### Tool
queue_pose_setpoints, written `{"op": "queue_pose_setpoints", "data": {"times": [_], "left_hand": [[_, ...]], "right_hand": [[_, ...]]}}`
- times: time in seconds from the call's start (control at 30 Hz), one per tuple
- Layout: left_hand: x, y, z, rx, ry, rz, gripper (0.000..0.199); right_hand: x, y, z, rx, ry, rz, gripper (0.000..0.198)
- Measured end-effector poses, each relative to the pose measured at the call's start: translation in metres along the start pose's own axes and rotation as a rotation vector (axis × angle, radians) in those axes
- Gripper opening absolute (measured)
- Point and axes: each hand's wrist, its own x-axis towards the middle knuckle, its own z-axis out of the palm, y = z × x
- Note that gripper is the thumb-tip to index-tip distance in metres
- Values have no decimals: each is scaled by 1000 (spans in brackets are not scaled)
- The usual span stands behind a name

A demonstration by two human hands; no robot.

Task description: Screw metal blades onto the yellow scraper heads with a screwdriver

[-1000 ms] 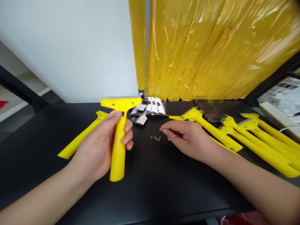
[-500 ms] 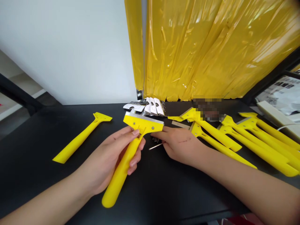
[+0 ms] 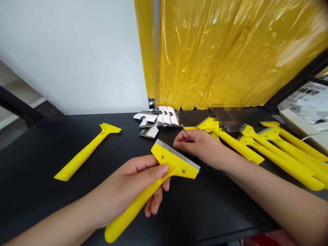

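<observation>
My left hand (image 3: 146,174) is closed around the handle of a yellow scraper (image 3: 176,162), thumb pressed just below its head. The scraper tilts up to the right, with a metal blade along its top edge and two screws in its face. My right hand (image 3: 197,145), behind the blade's right end, pinches a thin metal rod (image 3: 185,130) whose tip points up and left; its full shape is hidden by the fingers. Another yellow scraper (image 3: 88,150) lies at the left. Several more yellow scrapers (image 3: 284,160) lie at the right, partly behind my right forearm.
White-and-black card sleeves (image 3: 164,118) are piled at the back of the black table (image 3: 64,212). Yellow plastic film (image 3: 205,54) hangs behind, beside a white panel (image 3: 84,58). A beige block (image 3: 302,128) and a white cord lie at the right edge.
The held scraper has come nearer and turned clockwise, its head lower and farther right. My right hand has lifted up and back, and the rod now points upward instead of left.
</observation>
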Motion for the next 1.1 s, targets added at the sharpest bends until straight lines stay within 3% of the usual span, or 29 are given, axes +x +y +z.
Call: {"op": "queue_pose_setpoints", "data": {"times": [0.13, 0.3, 0.43, 0.63, 0.73, 0.87, 1.1], "left_hand": [[2, -4, 4, 90, 7, 17, 42], [4, -2, 6, 77, 58, 118, 32], [5, 1, 4, 61, 59, 168, 26], [8, 0, 3, 22, 53, 210, 49], [8, -1, 4, 12, 94, 258, 33], [8, 1, -1, -5, 219, 320, 15], [16, 10, -22, -97, 421, 332, 19]], "right_hand": [[-18, -14, 8, 392, -171, 38, 35], [-25, -13, 8, 662, -255, 77, 36], [-24, -13, 8, 759, -313, 66, 31], [-25, -10, 10, 817, -400, 47, 30], [-24, -9, 8, 794, -432, 35, 31], [-19, -7, 2, 693, -339, 9, 33], [-5, 9, -12, 155, 75, -57, 15]]}}
